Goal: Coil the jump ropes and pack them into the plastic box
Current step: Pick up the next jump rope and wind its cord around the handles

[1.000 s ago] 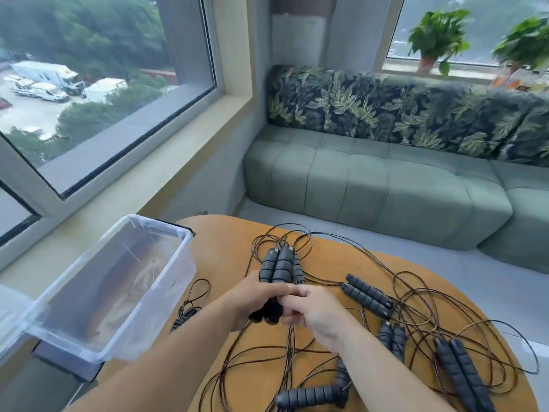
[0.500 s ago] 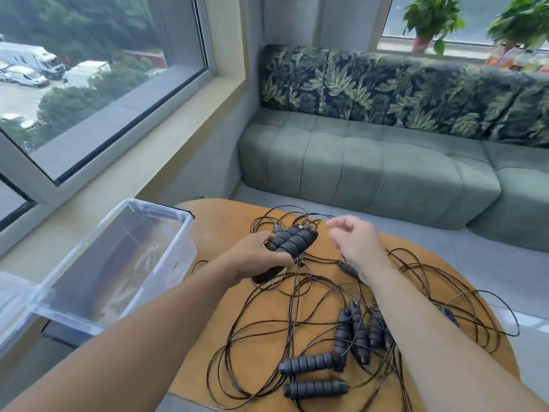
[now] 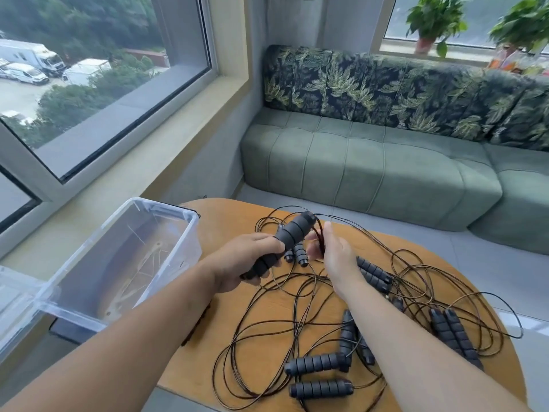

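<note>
A green sofa [image 3: 371,171] is seen beyond the round wooden table [image 3: 231,221], with potted plants [image 3: 433,22] up on the far sill. The table is strewn with tangled thin cords [image 3: 297,307] and loose black handles [image 3: 319,362], several lying directly under the right forearm. At the left edge, the clear plastic box [image 3: 166,233] is parked, open. Above the table's middle, a pair of ribbed handles [image 3: 285,239] is gripped in the curled fingers of the left hand [image 3: 246,260], tilted up toward the far right. Just right of them, a loop of cord is pinched by the right hand [image 3: 332,251], close to the handle tips. More handle ends [image 3: 300,257] are glimpsed between both hands.
</note>
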A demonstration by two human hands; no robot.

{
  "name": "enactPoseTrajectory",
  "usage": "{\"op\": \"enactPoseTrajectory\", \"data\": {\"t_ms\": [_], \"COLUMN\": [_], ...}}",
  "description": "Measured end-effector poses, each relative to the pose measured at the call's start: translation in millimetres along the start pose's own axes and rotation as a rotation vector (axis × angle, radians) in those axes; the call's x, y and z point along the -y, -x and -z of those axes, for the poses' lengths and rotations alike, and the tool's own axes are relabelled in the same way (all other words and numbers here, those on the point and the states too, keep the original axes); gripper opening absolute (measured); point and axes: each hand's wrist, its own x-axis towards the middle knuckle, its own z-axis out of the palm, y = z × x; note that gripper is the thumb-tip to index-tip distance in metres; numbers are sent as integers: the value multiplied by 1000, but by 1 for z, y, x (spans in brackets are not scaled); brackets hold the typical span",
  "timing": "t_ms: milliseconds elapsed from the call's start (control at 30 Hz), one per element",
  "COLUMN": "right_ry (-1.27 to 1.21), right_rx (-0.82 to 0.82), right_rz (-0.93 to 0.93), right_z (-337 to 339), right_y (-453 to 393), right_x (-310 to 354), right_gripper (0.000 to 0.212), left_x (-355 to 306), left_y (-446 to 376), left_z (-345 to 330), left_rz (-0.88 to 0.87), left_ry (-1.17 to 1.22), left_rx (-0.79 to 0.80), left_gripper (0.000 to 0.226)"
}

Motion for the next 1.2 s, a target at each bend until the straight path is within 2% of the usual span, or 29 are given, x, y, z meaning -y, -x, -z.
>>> {"op": "enactPoseTrajectory", "data": {"t_ms": [100,167,233,367,433,600,700,800,900,967,1067,1133,1200], "right_ry": [177,407,689,1057,1220,1342,1263,1096,845,560,153,41,-55], "right_rx": [55,142,250,401,458,605,674,763,773,773,883,951,1057], "right_rz": [10,51,179,361,442,470,429,349,204,69,-88,-144,-194], "right_z": [-10,-22,-32,-32,-24,-10,-5,1,10,17,19,18,18], "right_y": [6,14,22,30,27,8,0,-10,-24,-31,-41,-47,-50], "right_x": [-9,-11,-5,48,73,106,121,132,125,113,87,78,68], "right_gripper": [42,39,42,33,33,29,17,3,15,22,23,29,34], "left_x": [-13,-26,-34,-34,-32,-31,-34,-33,-30,-30,-29,-24,-20], "left_y": [-3,-10,-15,-14,-15,-19,-16,-12,-11,-10,-9,-9,-8], "left_z": [4,10,16,22,27,21,11,1,-1,2,7,9,9], "left_rz": [-46,-107,-191,-361,-410,-457,-409,-388,-428,-468,-427,-390,-397], "left_ry": [223,158,-127,-885,-1066,-1177,-1174,-1152,-994,-843,-682,-634,-570], "left_rx": [-131,-246,-355,-491,-440,-160,-9,54,76,86,88,95,102], "left_gripper": [11,11,16,23,30,47,48,47,42,39,62,75,76]}}
